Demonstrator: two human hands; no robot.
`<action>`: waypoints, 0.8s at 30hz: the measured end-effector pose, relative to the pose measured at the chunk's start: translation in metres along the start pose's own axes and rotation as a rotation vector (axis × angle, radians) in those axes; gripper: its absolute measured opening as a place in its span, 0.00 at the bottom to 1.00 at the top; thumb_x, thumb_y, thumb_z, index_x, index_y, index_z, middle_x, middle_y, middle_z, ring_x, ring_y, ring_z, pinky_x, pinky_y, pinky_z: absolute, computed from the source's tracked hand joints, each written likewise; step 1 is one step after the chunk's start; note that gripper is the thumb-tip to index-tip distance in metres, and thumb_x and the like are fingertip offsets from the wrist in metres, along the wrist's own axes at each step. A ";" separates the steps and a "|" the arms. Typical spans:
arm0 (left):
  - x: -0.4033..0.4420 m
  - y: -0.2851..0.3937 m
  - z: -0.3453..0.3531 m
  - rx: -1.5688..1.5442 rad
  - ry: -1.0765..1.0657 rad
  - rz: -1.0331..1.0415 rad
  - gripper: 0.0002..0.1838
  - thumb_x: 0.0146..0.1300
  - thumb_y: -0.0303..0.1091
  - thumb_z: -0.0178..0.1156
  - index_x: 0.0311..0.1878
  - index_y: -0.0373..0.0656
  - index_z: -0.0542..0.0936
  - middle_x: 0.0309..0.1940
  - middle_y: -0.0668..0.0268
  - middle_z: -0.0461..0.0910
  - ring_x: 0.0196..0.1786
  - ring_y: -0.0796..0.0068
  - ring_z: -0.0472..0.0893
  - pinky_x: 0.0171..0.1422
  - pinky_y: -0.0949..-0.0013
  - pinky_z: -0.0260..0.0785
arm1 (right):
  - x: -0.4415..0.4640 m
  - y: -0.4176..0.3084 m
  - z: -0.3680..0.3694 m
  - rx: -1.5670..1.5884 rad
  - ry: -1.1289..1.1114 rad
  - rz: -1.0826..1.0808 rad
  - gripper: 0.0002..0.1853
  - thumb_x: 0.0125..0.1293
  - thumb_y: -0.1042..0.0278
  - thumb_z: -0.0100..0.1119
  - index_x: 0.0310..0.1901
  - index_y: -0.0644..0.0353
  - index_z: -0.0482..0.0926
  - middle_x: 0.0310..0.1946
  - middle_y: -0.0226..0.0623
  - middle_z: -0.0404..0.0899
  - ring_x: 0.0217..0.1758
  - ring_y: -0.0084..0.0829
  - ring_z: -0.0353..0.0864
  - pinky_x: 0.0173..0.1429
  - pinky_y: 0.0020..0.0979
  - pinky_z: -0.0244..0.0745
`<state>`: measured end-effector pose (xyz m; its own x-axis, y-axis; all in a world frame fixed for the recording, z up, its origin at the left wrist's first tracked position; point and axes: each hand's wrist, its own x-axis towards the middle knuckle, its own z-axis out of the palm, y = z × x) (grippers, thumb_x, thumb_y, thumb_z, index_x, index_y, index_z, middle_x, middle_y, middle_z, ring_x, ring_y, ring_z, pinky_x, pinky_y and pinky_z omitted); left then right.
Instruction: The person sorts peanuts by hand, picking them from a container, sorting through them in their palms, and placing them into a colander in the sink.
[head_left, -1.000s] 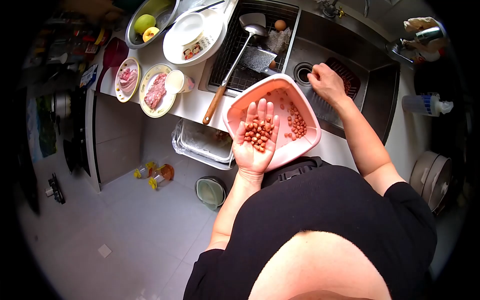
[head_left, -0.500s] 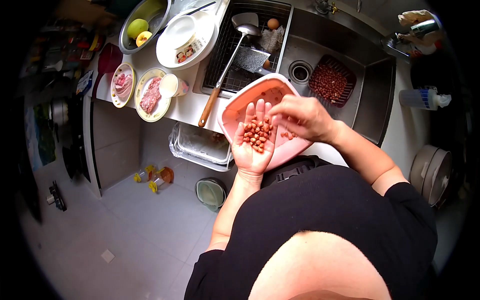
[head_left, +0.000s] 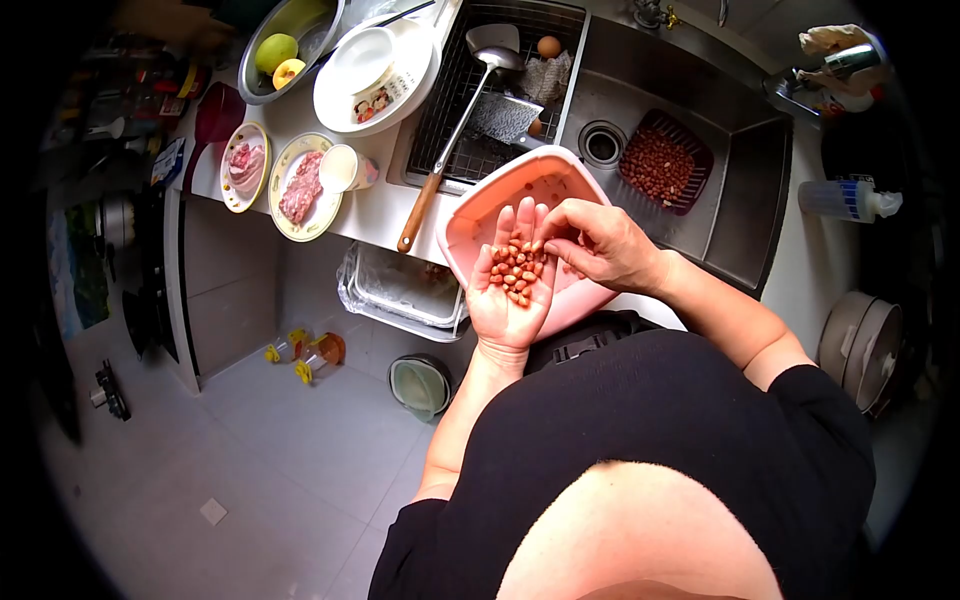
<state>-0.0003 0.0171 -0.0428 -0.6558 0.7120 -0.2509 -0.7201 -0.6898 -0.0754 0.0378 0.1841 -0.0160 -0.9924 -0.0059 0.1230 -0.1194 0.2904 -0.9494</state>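
Observation:
My left hand is palm up with a heap of reddish-brown peanuts resting on it. Thumb and forefinger of my right hand are closed at the edge of that heap, by the left fingertips; whether a peanut is between them is too small to tell. Both hands are over a pink basin, whose inside my right hand partly covers. In the sink a dark red slotted basket holds many more peanuts.
Left of the basin, a wooden-handled ladle lies across a black rack with a grater and egg. Farther left are two plates of meat, a cup, a white bowl and a metal bowl with fruit.
My right hand has come from over the sink to the peanuts in my left palm, uncovering the red basket. My left hand stays palm up.

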 end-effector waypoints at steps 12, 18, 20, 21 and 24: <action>0.002 0.000 0.002 0.067 0.017 0.000 0.24 0.70 0.39 0.42 0.67 0.43 0.64 0.71 0.59 0.58 0.74 0.62 0.55 0.74 0.57 0.53 | 0.001 -0.009 -0.008 -0.332 -0.091 -0.227 0.10 0.53 0.72 0.64 0.37 0.56 0.75 0.32 0.35 0.73 0.36 0.38 0.78 0.38 0.36 0.75; 0.001 0.002 -0.010 -0.057 -0.061 -0.084 0.25 0.70 0.38 0.42 0.68 0.41 0.64 0.71 0.59 0.58 0.73 0.62 0.58 0.73 0.58 0.56 | 0.002 -0.008 -0.004 -0.481 -0.149 -0.145 0.09 0.55 0.70 0.62 0.33 0.58 0.71 0.33 0.37 0.73 0.38 0.39 0.78 0.39 0.38 0.75; 0.000 0.003 -0.010 -0.073 -0.068 -0.085 0.24 0.70 0.38 0.42 0.67 0.41 0.64 0.70 0.58 0.59 0.73 0.62 0.58 0.73 0.57 0.55 | 0.004 -0.004 -0.003 -0.434 -0.133 -0.162 0.07 0.57 0.70 0.61 0.34 0.59 0.72 0.32 0.38 0.74 0.38 0.37 0.78 0.40 0.36 0.75; -0.001 0.004 -0.010 -0.089 -0.074 -0.086 0.24 0.70 0.37 0.42 0.67 0.41 0.64 0.70 0.58 0.59 0.73 0.62 0.58 0.74 0.56 0.55 | 0.006 -0.004 -0.004 -0.434 -0.135 -0.164 0.07 0.57 0.70 0.61 0.34 0.59 0.72 0.32 0.38 0.74 0.38 0.37 0.78 0.40 0.36 0.75; -0.004 0.005 -0.005 -0.056 -0.012 -0.013 0.24 0.70 0.37 0.42 0.67 0.40 0.64 0.69 0.57 0.60 0.73 0.61 0.57 0.75 0.55 0.52 | 0.007 0.003 -0.008 0.403 -0.226 0.330 0.07 0.66 0.66 0.57 0.38 0.59 0.72 0.28 0.32 0.77 0.27 0.21 0.75 0.26 0.22 0.72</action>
<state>-0.0006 0.0101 -0.0468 -0.6492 0.7224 -0.2383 -0.7151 -0.6864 -0.1327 0.0305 0.1930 -0.0160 -0.9556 -0.1945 -0.2215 0.2399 -0.0761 -0.9678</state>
